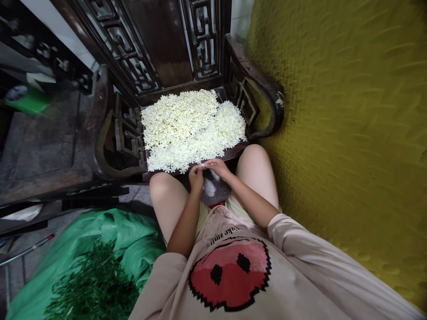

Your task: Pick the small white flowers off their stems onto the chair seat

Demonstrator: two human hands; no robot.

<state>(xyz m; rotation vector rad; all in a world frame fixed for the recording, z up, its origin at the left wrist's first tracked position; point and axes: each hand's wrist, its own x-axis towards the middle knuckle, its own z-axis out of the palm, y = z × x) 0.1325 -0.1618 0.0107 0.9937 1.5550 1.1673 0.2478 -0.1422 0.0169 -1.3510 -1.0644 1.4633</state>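
Just past my knees, a thick layer of small white and cream flowers [187,120] covers the seat of a dark carved wooden chair [175,40]. My left hand [196,178] is closed in a pinch at the seat's front edge. Beside it, my right hand [216,166] pinches too, its fingertips nearly meeting those of the left. Between the fingertips is a tiny white flower [202,165], partly hidden by the fingers. Both hands are close to the front edge of the flower layer.
Curved chair arms [271,95] flank the seat. A yellow textured panel [343,133] rises on the right. At left stands a dark wooden table [43,142] with a green roll [26,98]. Green leafy stems [96,280] lie on a green sack [133,231] at lower left.
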